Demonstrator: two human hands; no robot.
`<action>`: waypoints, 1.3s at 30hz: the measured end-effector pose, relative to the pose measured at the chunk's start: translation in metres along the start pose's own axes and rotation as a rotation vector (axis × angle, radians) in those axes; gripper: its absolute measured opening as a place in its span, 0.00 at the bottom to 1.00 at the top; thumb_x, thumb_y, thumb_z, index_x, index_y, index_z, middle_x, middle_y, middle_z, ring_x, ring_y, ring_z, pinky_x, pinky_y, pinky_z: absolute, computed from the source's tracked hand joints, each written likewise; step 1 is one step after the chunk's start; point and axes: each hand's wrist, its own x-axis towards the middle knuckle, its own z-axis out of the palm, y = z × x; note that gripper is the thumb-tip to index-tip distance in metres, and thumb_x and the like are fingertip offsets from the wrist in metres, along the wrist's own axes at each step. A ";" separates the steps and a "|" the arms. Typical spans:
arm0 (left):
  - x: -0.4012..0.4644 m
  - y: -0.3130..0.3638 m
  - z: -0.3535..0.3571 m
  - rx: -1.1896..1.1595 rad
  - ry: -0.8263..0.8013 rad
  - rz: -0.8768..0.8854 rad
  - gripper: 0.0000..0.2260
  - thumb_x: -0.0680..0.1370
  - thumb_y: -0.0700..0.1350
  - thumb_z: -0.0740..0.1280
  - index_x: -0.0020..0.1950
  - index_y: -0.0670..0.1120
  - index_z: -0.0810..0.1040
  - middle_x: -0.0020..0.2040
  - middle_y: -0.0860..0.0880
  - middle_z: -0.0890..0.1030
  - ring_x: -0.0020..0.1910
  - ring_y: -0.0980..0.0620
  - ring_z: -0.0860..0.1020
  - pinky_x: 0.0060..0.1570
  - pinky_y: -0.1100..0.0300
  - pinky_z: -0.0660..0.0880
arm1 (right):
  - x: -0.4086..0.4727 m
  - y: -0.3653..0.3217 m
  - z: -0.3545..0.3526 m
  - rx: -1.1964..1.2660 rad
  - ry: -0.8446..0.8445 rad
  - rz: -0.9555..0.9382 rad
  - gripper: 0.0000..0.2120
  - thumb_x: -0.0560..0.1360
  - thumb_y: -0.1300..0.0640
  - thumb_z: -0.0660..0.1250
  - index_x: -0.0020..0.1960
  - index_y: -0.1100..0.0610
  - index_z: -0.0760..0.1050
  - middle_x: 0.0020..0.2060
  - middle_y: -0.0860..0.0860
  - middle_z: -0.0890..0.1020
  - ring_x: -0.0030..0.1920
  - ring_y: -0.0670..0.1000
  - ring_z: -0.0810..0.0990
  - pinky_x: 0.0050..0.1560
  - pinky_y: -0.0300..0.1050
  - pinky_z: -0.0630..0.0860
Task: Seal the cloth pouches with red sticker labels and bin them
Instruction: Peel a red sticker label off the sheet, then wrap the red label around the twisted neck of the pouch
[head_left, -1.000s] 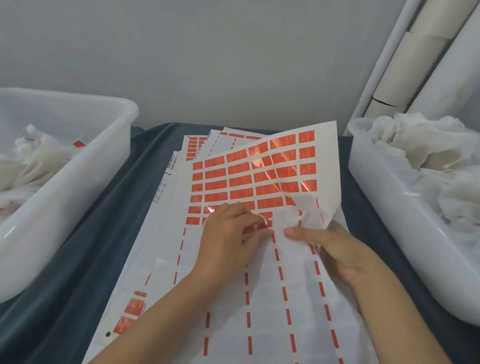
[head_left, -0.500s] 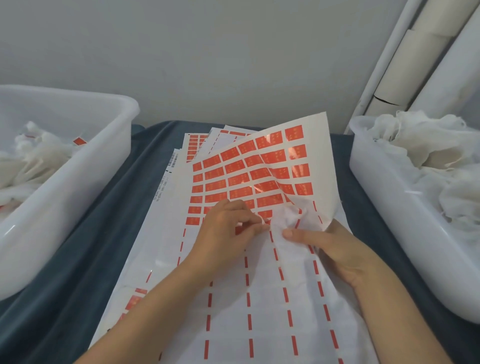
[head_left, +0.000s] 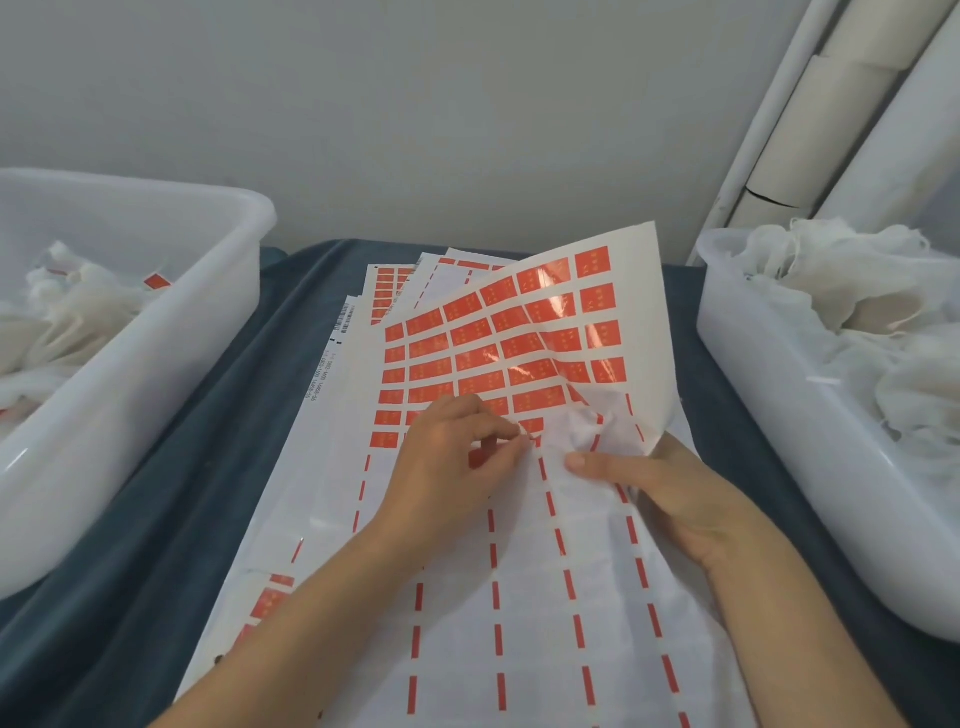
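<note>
The left hand (head_left: 457, 457) pinches fingers (head_left: 511, 434) at a red sticker label (head_left: 531, 427) on the curled sticker sheet (head_left: 519, 338). The right hand (head_left: 660, 483) holds a cloth pouch (head_left: 587, 431) against that sheet, mid-table. Judged step: peeling a label. Next, press it over the pouch mouth, then drop it in the left bin (head_left: 244, 218); unsealed pouches fill the right bin (head_left: 727, 332).

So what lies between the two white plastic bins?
In the head view: white sheets of red sticker labels on dark blue cloth, with both hands working there.

Left hand (head_left: 457, 457) fingertips pinched (curled); right hand (head_left: 670, 493) thumb extended, gripping.
</note>
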 end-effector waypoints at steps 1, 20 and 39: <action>-0.001 0.001 0.001 -0.002 0.016 -0.011 0.05 0.74 0.49 0.68 0.48 0.50 0.82 0.39 0.67 0.69 0.44 0.62 0.70 0.45 0.72 0.65 | -0.001 -0.001 0.001 0.002 -0.003 0.000 0.20 0.67 0.54 0.74 0.56 0.44 0.73 0.45 0.47 0.85 0.44 0.51 0.85 0.44 0.52 0.82; -0.015 0.022 -0.022 -0.399 0.233 -0.110 0.09 0.65 0.60 0.64 0.36 0.57 0.77 0.40 0.62 0.77 0.43 0.64 0.74 0.42 0.77 0.69 | -0.008 -0.009 0.019 -0.359 0.420 -0.398 0.16 0.65 0.32 0.62 0.42 0.41 0.77 0.34 0.39 0.81 0.32 0.39 0.79 0.29 0.25 0.70; -0.027 0.022 -0.011 0.183 0.149 0.254 0.08 0.71 0.47 0.67 0.43 0.45 0.82 0.39 0.53 0.79 0.41 0.60 0.69 0.42 0.71 0.65 | -0.013 -0.009 0.045 -0.249 0.185 -0.493 0.23 0.61 0.42 0.69 0.56 0.39 0.69 0.42 0.34 0.81 0.46 0.37 0.79 0.39 0.24 0.73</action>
